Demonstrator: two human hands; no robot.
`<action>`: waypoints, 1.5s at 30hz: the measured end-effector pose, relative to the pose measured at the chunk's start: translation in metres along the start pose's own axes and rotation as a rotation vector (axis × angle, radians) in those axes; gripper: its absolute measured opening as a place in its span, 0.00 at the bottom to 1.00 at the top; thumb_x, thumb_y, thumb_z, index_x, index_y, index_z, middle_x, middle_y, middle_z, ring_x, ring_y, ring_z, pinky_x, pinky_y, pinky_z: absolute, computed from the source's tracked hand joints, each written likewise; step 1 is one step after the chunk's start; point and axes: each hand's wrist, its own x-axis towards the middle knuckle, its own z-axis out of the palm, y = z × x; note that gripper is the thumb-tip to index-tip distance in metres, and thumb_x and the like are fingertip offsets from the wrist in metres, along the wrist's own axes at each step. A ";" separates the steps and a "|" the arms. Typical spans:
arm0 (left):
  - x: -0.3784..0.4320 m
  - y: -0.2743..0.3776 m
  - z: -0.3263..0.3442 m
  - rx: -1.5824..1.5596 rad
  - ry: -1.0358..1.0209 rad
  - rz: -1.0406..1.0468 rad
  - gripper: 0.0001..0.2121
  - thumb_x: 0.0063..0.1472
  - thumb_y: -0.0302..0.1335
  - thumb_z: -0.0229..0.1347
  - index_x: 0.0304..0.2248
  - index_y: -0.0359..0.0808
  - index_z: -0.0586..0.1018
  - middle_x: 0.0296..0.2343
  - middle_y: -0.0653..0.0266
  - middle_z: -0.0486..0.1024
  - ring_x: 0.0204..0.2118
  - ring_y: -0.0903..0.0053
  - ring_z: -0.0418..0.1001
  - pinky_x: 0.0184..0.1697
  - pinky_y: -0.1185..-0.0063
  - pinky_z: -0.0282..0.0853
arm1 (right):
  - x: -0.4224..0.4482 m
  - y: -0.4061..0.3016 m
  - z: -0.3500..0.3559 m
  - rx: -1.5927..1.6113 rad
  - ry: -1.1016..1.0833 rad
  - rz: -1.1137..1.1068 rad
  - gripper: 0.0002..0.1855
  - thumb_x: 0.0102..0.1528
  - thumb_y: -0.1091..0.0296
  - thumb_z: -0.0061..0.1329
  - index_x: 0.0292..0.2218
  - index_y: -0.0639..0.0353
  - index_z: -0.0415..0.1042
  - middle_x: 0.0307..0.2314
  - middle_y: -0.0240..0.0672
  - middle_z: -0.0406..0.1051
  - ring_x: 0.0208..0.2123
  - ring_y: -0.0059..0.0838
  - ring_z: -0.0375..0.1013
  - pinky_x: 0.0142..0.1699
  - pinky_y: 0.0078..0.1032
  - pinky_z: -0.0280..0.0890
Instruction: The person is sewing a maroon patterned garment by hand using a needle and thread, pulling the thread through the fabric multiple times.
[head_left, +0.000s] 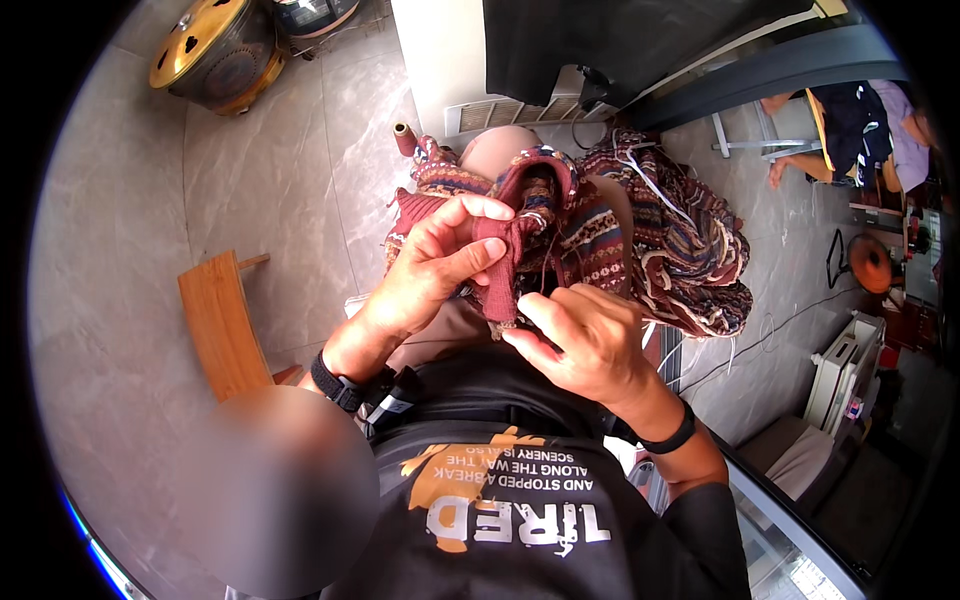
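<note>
A maroon ribbed knit band (498, 274), part of a patterned knit garment (596, 232), lies across my lap. My left hand (442, 262) grips the band between thumb and fingers. Close by the band's lower end, where tan yarn ends show, is my right hand (574, 337), its thumb and forefinger curled near the edge; whether it pinches a thread cannot be seen. A cone of maroon yarn (405, 139) stands past the garment's far left side. To the right, more patterned knitwear (690, 247) with pale strands is heaped.
A wooden stool (223, 326) stands on the tiled floor at left. A lidded metal pot (217, 60) is at the upper left. On the right are a seated person (862, 135), an orange round object (870, 262), a white appliance (844, 375) and cables along the floor.
</note>
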 end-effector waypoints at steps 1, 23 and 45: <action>0.000 -0.001 0.002 -0.014 0.006 0.007 0.13 0.61 0.24 0.53 0.46 0.39 0.71 0.33 0.77 0.71 0.32 0.93 0.67 0.35 0.88 0.64 | 0.000 0.003 0.005 -0.038 0.028 -0.029 0.08 0.45 0.72 0.56 0.27 0.57 0.68 0.16 0.30 0.61 0.17 0.27 0.66 0.21 0.25 0.61; 0.019 -0.013 -0.011 -0.250 0.165 0.053 0.07 0.60 0.24 0.54 0.39 0.39 0.76 0.29 0.76 0.74 0.29 0.94 0.68 0.29 0.91 0.60 | -0.006 0.002 0.047 0.350 -0.067 0.070 0.08 0.50 0.73 0.54 0.27 0.60 0.66 0.16 0.39 0.66 0.18 0.41 0.69 0.22 0.31 0.62; 0.007 -0.001 -0.013 -0.257 0.154 -0.067 0.11 0.60 0.23 0.53 0.43 0.37 0.74 0.34 0.72 0.75 0.31 0.92 0.71 0.27 0.91 0.69 | 0.000 0.009 0.036 -0.034 -0.117 -0.150 0.12 0.44 0.72 0.52 0.21 0.54 0.60 0.15 0.29 0.60 0.18 0.26 0.67 0.22 0.23 0.63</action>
